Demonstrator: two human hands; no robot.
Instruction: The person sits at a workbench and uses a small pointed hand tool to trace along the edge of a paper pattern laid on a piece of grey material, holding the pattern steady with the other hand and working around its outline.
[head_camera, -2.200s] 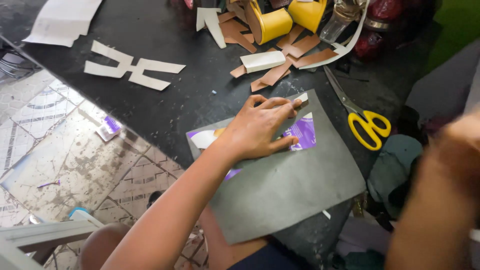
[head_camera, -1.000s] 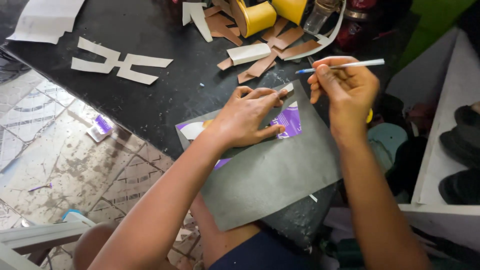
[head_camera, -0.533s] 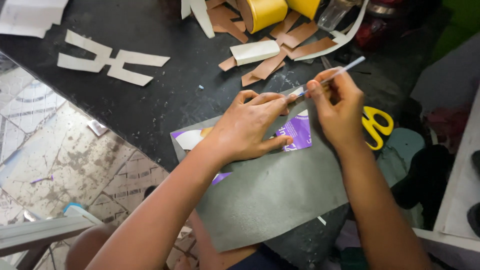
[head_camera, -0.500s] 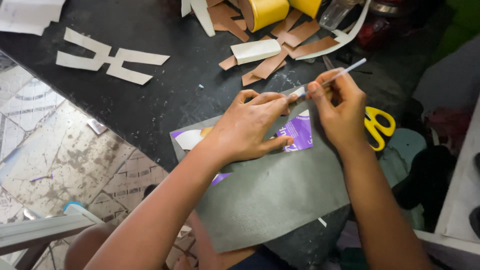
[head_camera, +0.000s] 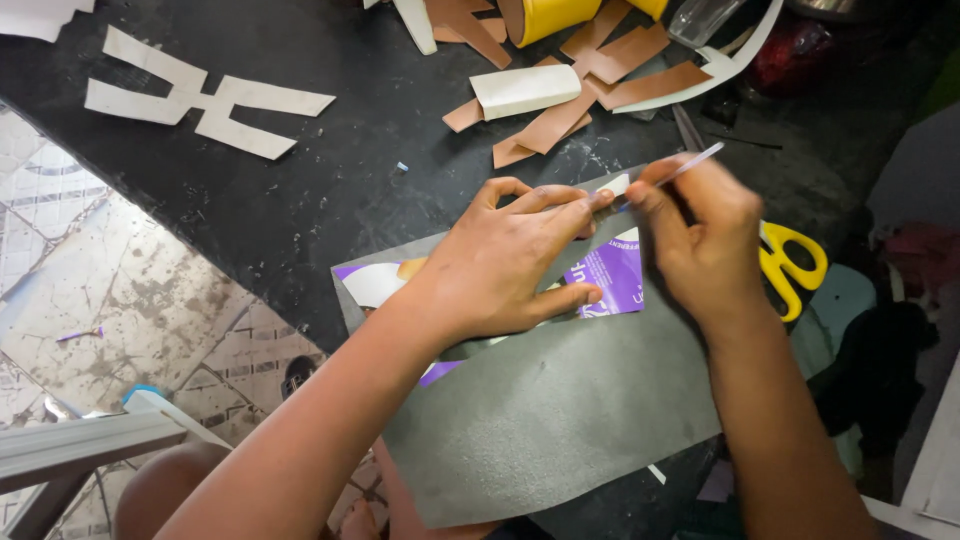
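Black and scuffed, the worktop carries the whole job, with tiled floor showing past its near-left edge. I log the following.

Left hand: spread flat, palm down, pressing a purple printed card onto a grey sheet. The fingers are extended, not clenched, and the hand grips nothing; it acts as a clamp. It sat the same way two seconds ago, so the card has not been let go.

Right hand: closed in a pinch on a thin white pen, tip down at the upper edge of the card, just beside the left fingertips. This is the change. Two seconds ago that hand was off to the side, blurred and away from the sheet; one second ago it was raised above the sheet with the pen held level; half a second ago it had come down beside the left hand. Now the tip sits at the card's edge. I judge that tracing round the card onto the grey sheet is under way or just beginning. I cannot see any drawn line.

Yellow-handled scissors lie beyond the right wrist, untouched. Brown strips and a white cut-out lie at the far side, well apart from both hands.
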